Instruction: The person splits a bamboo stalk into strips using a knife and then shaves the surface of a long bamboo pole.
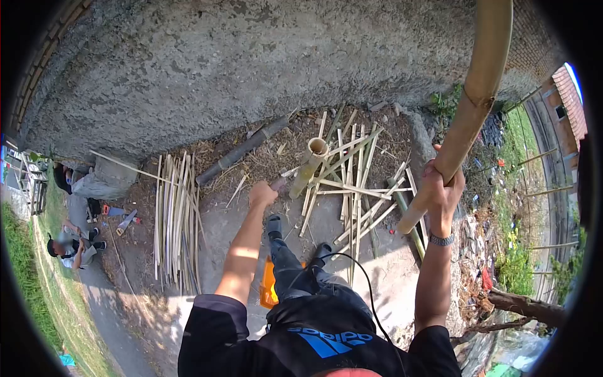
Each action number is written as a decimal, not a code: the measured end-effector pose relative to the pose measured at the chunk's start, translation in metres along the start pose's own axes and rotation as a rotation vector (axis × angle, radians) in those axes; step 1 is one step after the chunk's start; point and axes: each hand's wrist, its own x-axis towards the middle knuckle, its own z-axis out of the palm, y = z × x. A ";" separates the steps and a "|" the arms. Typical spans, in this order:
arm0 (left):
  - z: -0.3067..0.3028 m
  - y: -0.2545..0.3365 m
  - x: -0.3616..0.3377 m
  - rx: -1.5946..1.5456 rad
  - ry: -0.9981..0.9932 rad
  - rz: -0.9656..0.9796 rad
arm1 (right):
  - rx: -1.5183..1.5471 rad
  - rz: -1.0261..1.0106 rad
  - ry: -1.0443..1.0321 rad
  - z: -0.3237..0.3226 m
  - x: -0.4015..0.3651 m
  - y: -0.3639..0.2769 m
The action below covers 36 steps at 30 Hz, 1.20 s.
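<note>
My right hand [443, 191] is wrapped round a thick bamboo pole [468, 116], which slants from the top edge down past my wrist to its lower end. A dark band circles that wrist. Out in front, my left hand [262, 193] is closed at the near side of a hollow bamboo section [308, 169] whose open end faces up. A short, narrow piece sticks out from this fist toward the section; I cannot tell what it is. Beyond and right of the section, split bamboo strips [358, 169] lie crossed on the ground.
More strips [176, 220] lie side by side on the left. A dark bamboo pole [248, 147] rests near the rough wall [251, 63]. An orange object [269, 284] is beside my legs. At far left, a person [72, 245] sits near saws [126, 222].
</note>
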 end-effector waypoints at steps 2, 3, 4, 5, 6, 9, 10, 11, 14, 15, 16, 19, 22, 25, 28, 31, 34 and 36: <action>0.012 -0.012 -0.011 -0.030 -0.004 0.003 | 0.058 0.045 0.053 -0.016 0.009 -0.024; 0.013 -0.012 -0.009 -0.050 0.006 0.018 | 0.053 0.031 0.080 -0.019 0.006 -0.025; 0.022 -0.016 -0.006 -0.053 0.084 0.044 | 0.012 0.085 0.110 -0.021 -0.001 -0.023; 0.033 -0.023 -0.008 -0.053 0.154 0.076 | -0.032 0.147 0.149 -0.028 -0.013 -0.016; 0.035 -0.025 -0.010 -0.039 0.147 0.074 | -0.162 0.156 0.079 -0.044 -0.026 0.007; 0.028 -0.028 -0.023 0.023 0.109 0.070 | -0.279 0.247 0.007 -0.064 -0.070 0.070; 0.028 -0.030 -0.024 0.018 0.093 0.070 | -0.294 0.265 0.061 -0.066 -0.078 0.076; 0.028 -0.029 -0.026 0.015 0.077 0.074 | -0.307 0.283 0.121 -0.066 -0.083 0.078; 0.028 -0.027 -0.030 0.054 0.101 0.102 | -0.264 0.173 0.243 -0.081 -0.077 0.072; 0.036 -0.028 -0.020 0.071 0.115 0.121 | -0.277 0.148 0.276 -0.088 -0.066 0.053; 0.031 -0.020 -0.022 0.067 0.095 0.111 | -0.243 0.094 0.319 -0.093 -0.051 0.035; 0.027 -0.013 -0.022 0.038 0.065 0.091 | -0.303 -0.012 0.131 -0.133 -0.004 -0.054; 0.022 -0.009 -0.011 0.027 0.058 0.103 | -0.907 -0.617 0.371 -0.164 0.000 -0.184; 0.036 -0.013 0.013 0.030 0.047 0.120 | -1.823 -0.958 0.518 -0.175 0.074 -0.234; 0.026 0.002 -0.014 0.080 -0.008 0.144 | -2.225 -1.186 0.175 -0.227 0.175 -0.220; 0.039 -0.002 -0.013 0.090 0.039 0.184 | -2.225 -0.331 -0.557 -0.278 0.194 -0.139; 0.037 -0.003 -0.020 0.115 0.085 0.244 | -1.719 0.488 -0.745 -0.313 0.094 0.002; 0.029 -0.010 -0.026 0.051 0.065 0.199 | -1.042 0.822 -0.556 -0.339 -0.045 0.130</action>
